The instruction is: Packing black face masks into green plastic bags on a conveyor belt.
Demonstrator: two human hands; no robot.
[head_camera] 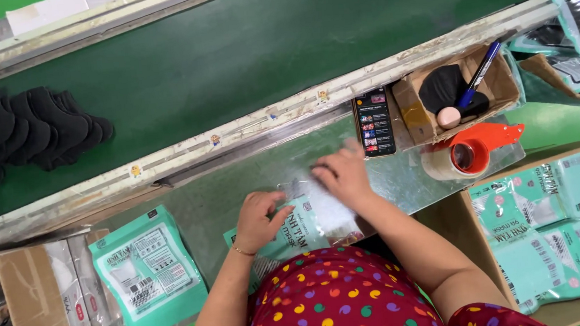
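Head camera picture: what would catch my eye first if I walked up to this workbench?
Probably the two hands at the centre: the left hand and right hand press on a teal pouch on the bench. Next, the orange tape dispenser to the right, and the pile of black masks on the green belt, far left.

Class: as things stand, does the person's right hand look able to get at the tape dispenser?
Probably yes. The right hand rests on a clear bag, and the tape dispenser sits on the same table to its right, with only bare table between.
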